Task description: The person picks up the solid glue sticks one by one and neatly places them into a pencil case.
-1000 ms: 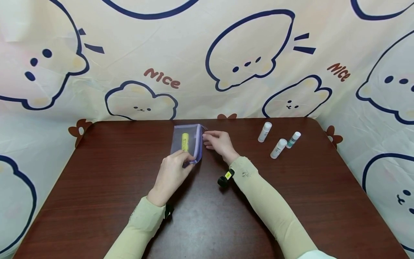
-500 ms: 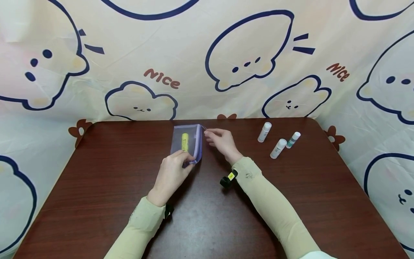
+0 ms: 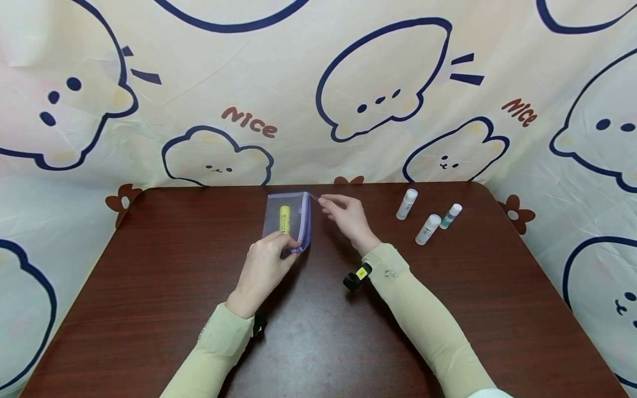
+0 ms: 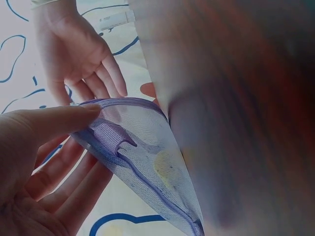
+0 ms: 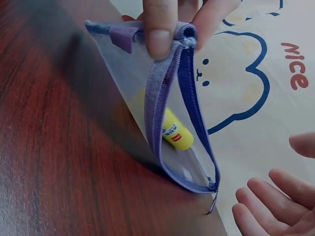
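A purple mesh zipper pouch (image 3: 271, 218) is at the far middle of the table, its zipped edge turned right. My left hand (image 3: 264, 265) pinches the near corner of that edge between thumb and fingers. In the right wrist view the pouch's mouth gapes, with the zip pull (image 5: 212, 202) hanging at the far end. Inside lies a yellow stick (image 3: 285, 219) with a small printed label, like a glue stick. My right hand (image 3: 348, 216) hovers right of the pouch, fingertips near the pull's cord in the head view. Its fingers (image 5: 275, 201) are loosely bent and apart from the pull.
Three white capped tubes stand at the back right: one farther back (image 3: 407, 204), one nearer (image 3: 428, 229), and a smaller one with a green band (image 3: 450, 216). The dark wooden table (image 3: 149, 287) meets a printed cloth (image 3: 298, 72) at its far edge.
My right hand has moved a little right and back, away from the pouch's zipped edge. My left hand, the pouch and the white tubes have stayed in place.
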`<move>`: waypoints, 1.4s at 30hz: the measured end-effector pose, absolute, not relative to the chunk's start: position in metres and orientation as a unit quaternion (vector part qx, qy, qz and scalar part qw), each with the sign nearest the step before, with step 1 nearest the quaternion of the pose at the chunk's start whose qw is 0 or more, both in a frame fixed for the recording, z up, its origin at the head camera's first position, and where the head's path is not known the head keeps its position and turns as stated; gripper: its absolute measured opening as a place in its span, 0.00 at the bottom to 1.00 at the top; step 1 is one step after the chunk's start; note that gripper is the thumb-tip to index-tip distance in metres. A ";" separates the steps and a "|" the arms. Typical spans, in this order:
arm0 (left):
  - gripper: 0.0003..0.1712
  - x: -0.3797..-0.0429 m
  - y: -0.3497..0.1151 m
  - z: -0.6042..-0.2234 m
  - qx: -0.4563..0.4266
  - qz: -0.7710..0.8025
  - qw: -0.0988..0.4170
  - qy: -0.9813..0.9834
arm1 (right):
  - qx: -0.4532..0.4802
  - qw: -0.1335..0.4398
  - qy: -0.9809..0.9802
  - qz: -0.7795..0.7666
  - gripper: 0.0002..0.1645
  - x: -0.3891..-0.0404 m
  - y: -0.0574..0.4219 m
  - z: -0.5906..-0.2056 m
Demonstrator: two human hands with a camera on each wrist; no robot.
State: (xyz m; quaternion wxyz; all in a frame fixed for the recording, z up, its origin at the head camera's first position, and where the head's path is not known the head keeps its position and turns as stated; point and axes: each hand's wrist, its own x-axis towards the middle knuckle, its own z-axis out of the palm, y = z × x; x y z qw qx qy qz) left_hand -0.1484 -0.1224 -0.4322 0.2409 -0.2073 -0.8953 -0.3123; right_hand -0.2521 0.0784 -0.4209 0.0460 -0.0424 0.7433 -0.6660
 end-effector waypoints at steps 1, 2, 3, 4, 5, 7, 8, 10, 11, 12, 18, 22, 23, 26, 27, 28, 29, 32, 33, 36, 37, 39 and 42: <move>0.11 -0.148 -0.122 -0.432 -0.208 -0.311 0.240 -0.896 | -0.045 0.042 0.743 -0.667 0.24 -0.252 0.079 -0.420; 0.11 -0.148 -0.123 -0.433 -0.208 -0.310 0.240 -0.896 | -0.048 0.038 0.742 -0.668 0.23 -0.252 0.080 -0.420; 0.11 -0.149 -0.123 -0.433 -0.209 -0.310 0.239 -0.896 | -0.051 0.035 0.741 -0.668 0.23 -0.252 0.081 -0.420; 0.11 -0.149 -0.123 -0.433 -0.209 -0.308 0.238 -0.897 | -0.054 0.031 0.741 -0.669 0.23 -0.252 0.082 -0.420; 0.11 -0.149 -0.123 -0.433 -0.210 -0.308 0.238 -0.897 | -0.056 0.029 0.739 -0.671 0.23 -0.251 0.083 -0.419; 0.11 -0.149 -0.123 -0.433 -0.209 -0.308 0.238 -0.897 | -0.059 0.027 0.739 -0.671 0.23 -0.250 0.085 -0.418; 0.11 -0.149 -0.123 -0.433 -0.209 -0.309 0.238 -0.897 | -0.059 0.026 0.738 -0.672 0.23 -0.250 0.086 -0.417; 0.11 -0.149 -0.123 -0.433 -0.209 -0.308 0.237 -0.897 | -0.061 0.024 0.736 -0.674 0.23 -0.250 0.088 -0.415; 0.11 -0.149 -0.123 -0.433 -0.209 -0.309 0.237 -0.897 | -0.061 0.023 0.737 -0.673 0.23 -0.249 0.089 -0.413; 0.11 -0.149 -0.123 -0.433 -0.209 -0.309 0.236 -0.897 | -0.061 0.020 0.738 -0.671 0.23 -0.248 0.091 -0.412; 0.11 -0.148 -0.123 -0.432 -0.209 -0.311 0.236 -0.897 | -0.058 0.007 0.750 -0.659 0.26 -0.244 0.099 -0.404; 0.11 -0.148 -0.123 -0.432 -0.211 -0.310 0.239 -0.896 | -0.060 0.004 0.744 -0.665 0.28 -0.243 0.105 -0.400; 0.11 -0.148 -0.123 -0.432 -0.211 -0.310 0.240 -0.895 | -0.060 0.003 0.743 -0.667 0.27 -0.243 0.107 -0.399; 0.11 -0.148 -0.123 -0.432 -0.212 -0.310 0.243 -0.894 | -0.060 -0.002 0.741 -0.669 0.26 -0.242 0.111 -0.396; 0.11 -0.148 -0.123 -0.432 -0.212 -0.311 0.244 -0.894 | -0.060 -0.004 0.741 -0.669 0.26 -0.242 0.112 -0.395; 0.12 -0.148 -0.123 -0.432 -0.211 -0.311 0.244 -0.894 | -0.060 -0.006 0.742 -0.668 0.26 -0.242 0.113 -0.394; 0.12 -0.148 -0.123 -0.432 -0.211 -0.310 0.244 -0.894 | -0.061 -0.008 0.741 -0.669 0.27 -0.241 0.114 -0.393; 0.12 -0.148 -0.122 -0.432 -0.210 -0.310 0.245 -0.894 | -0.064 -0.010 0.739 -0.671 0.29 -0.240 0.118 -0.389; 0.12 -0.149 -0.122 -0.433 -0.211 -0.310 0.245 -0.894 | -0.064 -0.011 0.739 -0.671 0.29 -0.240 0.119 -0.388; 0.12 -0.148 -0.123 -0.433 -0.211 -0.309 0.246 -0.894 | -0.064 -0.013 0.739 -0.671 0.29 -0.238 0.123 -0.385; 0.12 -0.148 -0.123 -0.432 -0.211 -0.309 0.246 -0.894 | -0.063 -0.015 0.738 -0.672 0.29 -0.237 0.125 -0.383; 0.12 -0.148 -0.123 -0.432 -0.211 -0.309 0.245 -0.895 | -0.063 -0.019 0.738 -0.671 0.30 -0.237 0.127 -0.381; 0.12 -0.148 -0.122 -0.431 -0.210 -0.310 0.245 -0.894 | -0.067 -0.029 0.736 -0.673 0.30 -0.236 0.131 -0.378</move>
